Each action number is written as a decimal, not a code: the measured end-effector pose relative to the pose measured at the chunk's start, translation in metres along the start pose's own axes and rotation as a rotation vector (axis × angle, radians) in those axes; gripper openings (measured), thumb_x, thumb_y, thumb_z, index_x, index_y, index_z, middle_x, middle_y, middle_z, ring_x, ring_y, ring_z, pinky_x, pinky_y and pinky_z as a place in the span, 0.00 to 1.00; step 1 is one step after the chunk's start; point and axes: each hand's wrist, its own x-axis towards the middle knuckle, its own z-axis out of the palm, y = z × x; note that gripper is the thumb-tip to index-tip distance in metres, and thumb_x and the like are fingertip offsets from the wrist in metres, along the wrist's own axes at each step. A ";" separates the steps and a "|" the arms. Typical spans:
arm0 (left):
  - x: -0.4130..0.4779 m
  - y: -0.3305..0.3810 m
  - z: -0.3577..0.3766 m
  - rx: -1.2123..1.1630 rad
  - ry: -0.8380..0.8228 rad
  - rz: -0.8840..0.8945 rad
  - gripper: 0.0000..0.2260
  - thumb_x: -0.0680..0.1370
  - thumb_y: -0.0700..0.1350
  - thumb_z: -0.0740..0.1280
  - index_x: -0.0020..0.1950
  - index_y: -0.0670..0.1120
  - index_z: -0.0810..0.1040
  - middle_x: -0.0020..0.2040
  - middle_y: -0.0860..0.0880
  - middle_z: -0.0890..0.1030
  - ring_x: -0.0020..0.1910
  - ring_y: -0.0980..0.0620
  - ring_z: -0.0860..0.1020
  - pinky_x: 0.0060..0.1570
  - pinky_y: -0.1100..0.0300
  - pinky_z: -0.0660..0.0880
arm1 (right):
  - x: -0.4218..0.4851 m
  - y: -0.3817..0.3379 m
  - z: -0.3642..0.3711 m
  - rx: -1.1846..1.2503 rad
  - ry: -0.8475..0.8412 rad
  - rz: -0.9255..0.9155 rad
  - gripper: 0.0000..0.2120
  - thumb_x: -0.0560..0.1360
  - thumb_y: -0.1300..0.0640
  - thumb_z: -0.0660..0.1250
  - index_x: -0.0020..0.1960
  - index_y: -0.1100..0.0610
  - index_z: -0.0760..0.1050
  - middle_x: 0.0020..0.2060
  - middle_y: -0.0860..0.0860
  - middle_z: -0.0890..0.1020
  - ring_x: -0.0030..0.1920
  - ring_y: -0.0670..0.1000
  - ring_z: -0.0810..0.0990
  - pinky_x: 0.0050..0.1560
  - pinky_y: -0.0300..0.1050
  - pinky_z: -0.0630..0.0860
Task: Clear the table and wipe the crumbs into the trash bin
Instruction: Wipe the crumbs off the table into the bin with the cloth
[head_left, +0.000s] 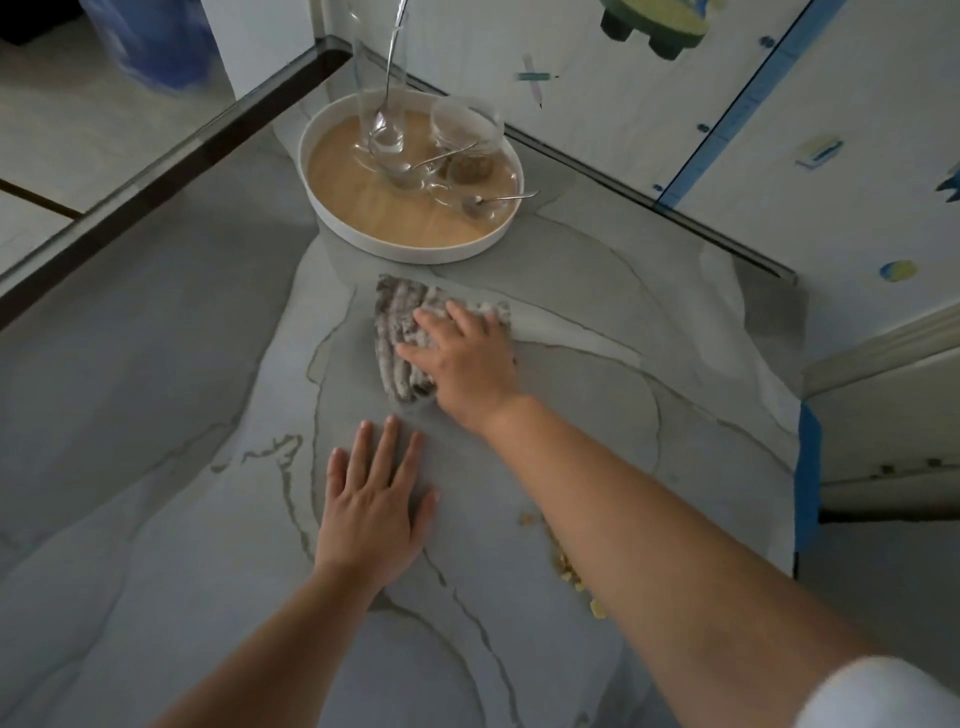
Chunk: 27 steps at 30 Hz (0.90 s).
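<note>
under right hand: ribbed grey-white cloth, flat on table.

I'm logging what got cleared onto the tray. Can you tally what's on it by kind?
On the tray:
Tall glass: 1
Short glasses: 2, one clear at the back, a second less clear in front
Spoons: 3
Total: 6

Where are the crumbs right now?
In the head view the crumbs lie on the table near its right edge, partly hidden beneath the right forearm, nearer the person than the cloth.
</note>
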 end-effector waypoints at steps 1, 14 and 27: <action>0.002 -0.002 0.001 0.011 0.017 0.000 0.28 0.76 0.60 0.51 0.71 0.47 0.67 0.72 0.44 0.68 0.71 0.44 0.60 0.68 0.48 0.49 | 0.013 -0.001 0.003 0.009 -0.153 0.023 0.22 0.77 0.61 0.52 0.67 0.47 0.70 0.74 0.55 0.61 0.73 0.64 0.57 0.69 0.68 0.54; 0.017 0.006 -0.008 -0.047 -0.067 -0.091 0.29 0.75 0.60 0.49 0.73 0.49 0.64 0.75 0.44 0.62 0.72 0.36 0.60 0.69 0.38 0.55 | -0.101 0.073 0.040 0.141 -0.290 0.390 0.31 0.73 0.70 0.59 0.70 0.46 0.66 0.75 0.50 0.60 0.72 0.59 0.60 0.70 0.55 0.61; 0.021 0.041 0.001 -0.129 -0.024 -0.088 0.27 0.77 0.56 0.42 0.76 0.54 0.52 0.78 0.48 0.49 0.76 0.41 0.44 0.72 0.45 0.39 | -0.154 0.006 0.033 -0.072 -0.202 0.055 0.19 0.67 0.57 0.55 0.45 0.45 0.83 0.53 0.54 0.83 0.52 0.63 0.81 0.48 0.67 0.76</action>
